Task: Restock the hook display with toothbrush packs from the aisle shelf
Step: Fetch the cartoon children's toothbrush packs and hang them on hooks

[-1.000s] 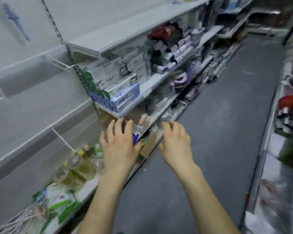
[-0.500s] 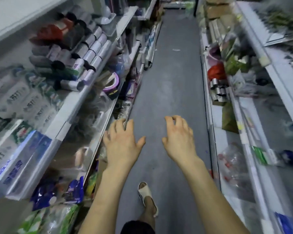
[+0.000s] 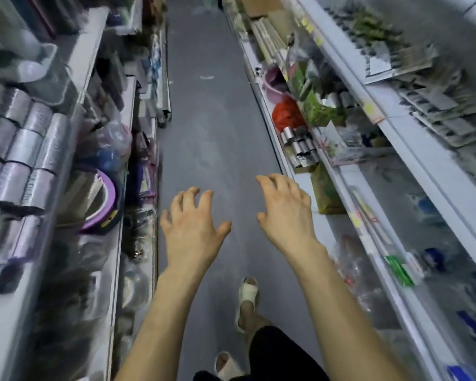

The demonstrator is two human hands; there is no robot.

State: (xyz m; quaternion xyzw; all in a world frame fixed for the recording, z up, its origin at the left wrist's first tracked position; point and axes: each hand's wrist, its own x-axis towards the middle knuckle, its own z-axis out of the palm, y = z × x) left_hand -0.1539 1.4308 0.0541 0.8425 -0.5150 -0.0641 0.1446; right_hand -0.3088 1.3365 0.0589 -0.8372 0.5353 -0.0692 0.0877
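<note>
Spreading apart with the tips loosely curled, the fingers (image 3: 188, 196) of the left hand (image 3: 194, 235) hold nothing. The right hand (image 3: 286, 215) matches it, its fingers (image 3: 275, 180) splayed, bent and empty. Both hands hang over the middle of the aisle floor (image 3: 212, 119), apart from each other and from either run of shelving. Below them a foot in a pale sandal (image 3: 248, 292) is planted forward.

No toothbrush packs can be made out, and the hook display is not in view, so this looks like the travel step: heading along the aisle to find stock. The next move calls for picking out the right shelf and turning toward it before reaching.

At the front edge of the left shelf sit silvery rolls (image 3: 25, 144), with a purple-rimmed hoop (image 3: 105, 204) on the shelf below. Along the right shelf (image 3: 396, 127) lie a red bag (image 3: 287, 116), metal tins (image 3: 300, 147) and green packets (image 3: 316, 105), all crowding the shelf fronts. The goods are blurred, so packs may be there unrecognised. The floor between looks passable.
</note>
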